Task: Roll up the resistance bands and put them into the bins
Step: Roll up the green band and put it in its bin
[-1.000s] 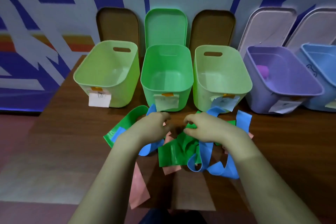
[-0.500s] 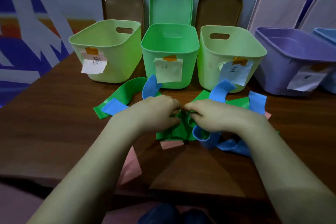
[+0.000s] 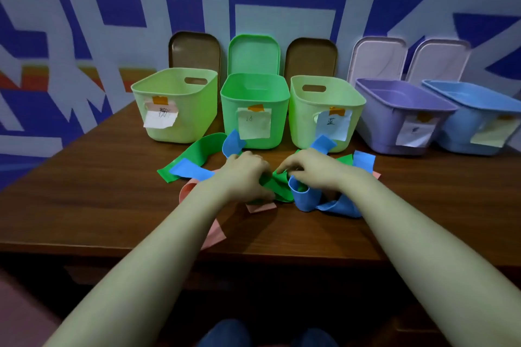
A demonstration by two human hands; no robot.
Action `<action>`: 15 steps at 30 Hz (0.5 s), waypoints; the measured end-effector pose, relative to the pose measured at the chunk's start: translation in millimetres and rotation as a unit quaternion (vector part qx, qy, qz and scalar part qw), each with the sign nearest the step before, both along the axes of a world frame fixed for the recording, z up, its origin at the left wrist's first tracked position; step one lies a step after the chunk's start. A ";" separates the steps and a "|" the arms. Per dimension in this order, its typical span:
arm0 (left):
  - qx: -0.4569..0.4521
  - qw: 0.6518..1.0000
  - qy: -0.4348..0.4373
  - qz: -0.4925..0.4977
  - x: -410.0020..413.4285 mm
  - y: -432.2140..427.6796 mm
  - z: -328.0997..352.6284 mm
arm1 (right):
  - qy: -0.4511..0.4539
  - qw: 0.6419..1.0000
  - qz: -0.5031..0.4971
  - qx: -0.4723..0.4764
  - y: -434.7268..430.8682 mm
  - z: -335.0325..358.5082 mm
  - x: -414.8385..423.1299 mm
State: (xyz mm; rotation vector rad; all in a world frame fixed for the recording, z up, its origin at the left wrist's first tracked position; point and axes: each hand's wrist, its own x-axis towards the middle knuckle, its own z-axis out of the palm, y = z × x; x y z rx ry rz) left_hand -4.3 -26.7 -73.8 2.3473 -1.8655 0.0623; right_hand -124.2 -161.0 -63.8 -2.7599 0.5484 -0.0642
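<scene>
A tangle of flat resistance bands lies on the brown table (image 3: 84,200) in front of the bins: a green band (image 3: 197,153), blue bands (image 3: 307,201) and a pink band (image 3: 214,234). My left hand (image 3: 245,175) and my right hand (image 3: 313,170) sit close together on the pile's middle, fingers curled down, both pinching a crumpled part of the green band between them. Behind the pile stand a light green bin (image 3: 174,105), a brighter green bin (image 3: 255,107) and another light green bin (image 3: 324,110), each with a paper label.
A purple bin (image 3: 400,115) and a blue bin (image 3: 476,118) stand at the right. Bin lids lean upright against the patterned wall behind the row. The table's front edge runs just below my forearms; a dark drop lies beneath it.
The camera has dropped lower and nearer the table. My hands drew closer together on the green band and bunched it up between them.
</scene>
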 end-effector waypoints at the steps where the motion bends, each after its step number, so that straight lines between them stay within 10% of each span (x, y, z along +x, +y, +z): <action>1: -0.021 1.000 0.002 0.003 -0.1 0.4 1.4 | -0.015 1.000 -0.010 -0.004 0.1 0.1 -0.7; 15: -0.373 0.900 0.194 0.116 19.9 9.8 47.0 | -0.371 0.899 -0.225 0.057 5.8 55.4 14.5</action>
